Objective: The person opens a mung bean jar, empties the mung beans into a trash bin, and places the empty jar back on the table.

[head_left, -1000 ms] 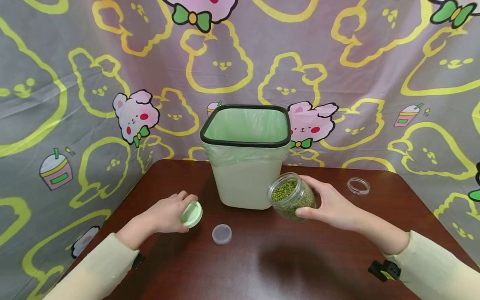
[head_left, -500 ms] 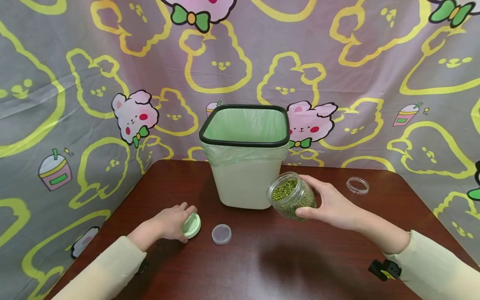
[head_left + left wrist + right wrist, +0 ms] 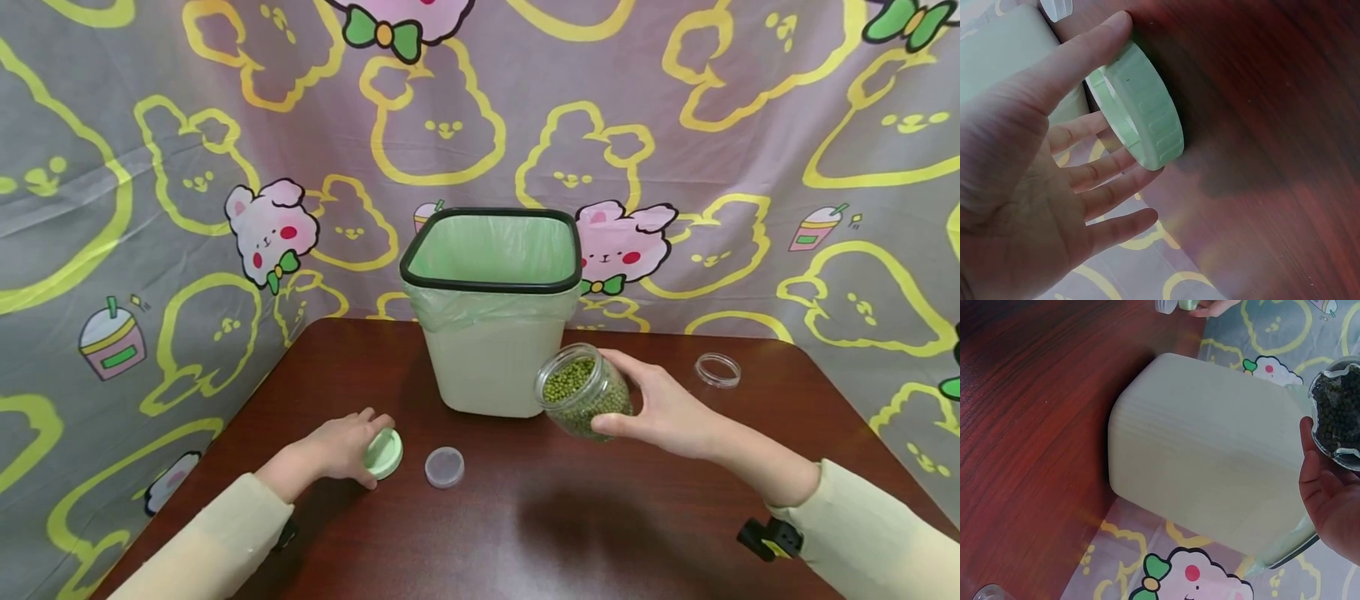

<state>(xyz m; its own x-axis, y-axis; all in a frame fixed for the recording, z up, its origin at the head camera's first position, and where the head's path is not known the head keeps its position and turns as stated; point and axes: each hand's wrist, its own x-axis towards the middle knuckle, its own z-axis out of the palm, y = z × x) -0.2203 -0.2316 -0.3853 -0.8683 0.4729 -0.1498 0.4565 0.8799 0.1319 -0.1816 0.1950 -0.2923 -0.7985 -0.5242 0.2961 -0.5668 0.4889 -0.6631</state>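
My left hand point(image 3: 333, 446) holds a pale green screw lid point(image 3: 386, 454) low at the table, left of the bin. In the left wrist view the thumb lies on the near edge of the lid point(image 3: 1147, 112) and fingertips reach its other side; its ribbed rim faces the tabletop. My right hand point(image 3: 663, 417) grips a clear jar point(image 3: 600, 404) of green mung beans above the table, uncapped and tilted with its mouth toward the left. In the right wrist view the jar's base point(image 3: 1338, 412) shows at the right edge, with fingers around it.
A cream bin point(image 3: 495, 367) with a black rim and green liner bag stands at the back centre. A small translucent disc point(image 3: 445, 467) lies right of the green lid. One clear ring-shaped piece point(image 3: 717, 370) rests at the back right of the brown table point(image 3: 480, 542). Patterned cloth hangs behind.
My left hand has lowered the green lid toward the table, and the lid has gone from steeply tilted to flatter. My right hand and the jar have stayed put.
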